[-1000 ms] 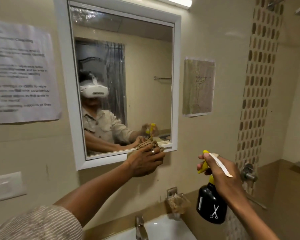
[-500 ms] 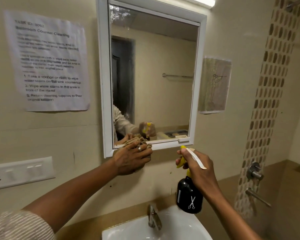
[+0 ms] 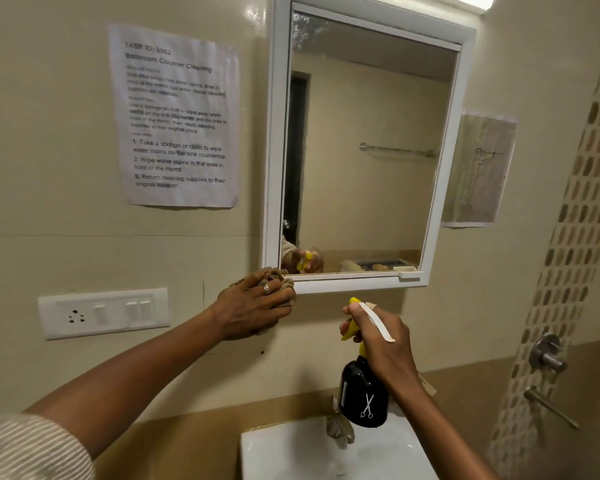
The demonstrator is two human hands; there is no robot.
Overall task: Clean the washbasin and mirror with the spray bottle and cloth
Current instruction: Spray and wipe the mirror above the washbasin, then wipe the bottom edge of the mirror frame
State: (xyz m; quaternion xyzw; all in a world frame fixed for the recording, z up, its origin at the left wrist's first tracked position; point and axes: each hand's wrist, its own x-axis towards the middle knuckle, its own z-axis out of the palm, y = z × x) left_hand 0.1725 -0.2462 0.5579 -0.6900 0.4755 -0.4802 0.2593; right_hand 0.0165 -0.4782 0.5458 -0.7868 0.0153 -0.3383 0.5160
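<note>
A white-framed mirror [image 3: 368, 150] hangs on the beige wall. My left hand [image 3: 253, 306] presses a bunched brown cloth [image 3: 271, 275] against the frame's lower left corner. My right hand [image 3: 381, 337] holds a black spray bottle [image 3: 362, 396] with a yellow trigger head, below the mirror and above the white washbasin [image 3: 291, 452]. The bottle hides part of the metal tap [image 3: 340, 427].
A printed task sheet [image 3: 177, 116] is taped left of the mirror and a sketch paper [image 3: 478, 171] to its right. A white switch plate [image 3: 103, 313] sits low on the left wall. Shower valves [image 3: 548, 358] project from the mosaic strip at right.
My view has swung left, so the mirror sits further right in frame. My left hand slid the cloth left along the mirror's bottom edge to its corner. The bottle stays in my right hand.
</note>
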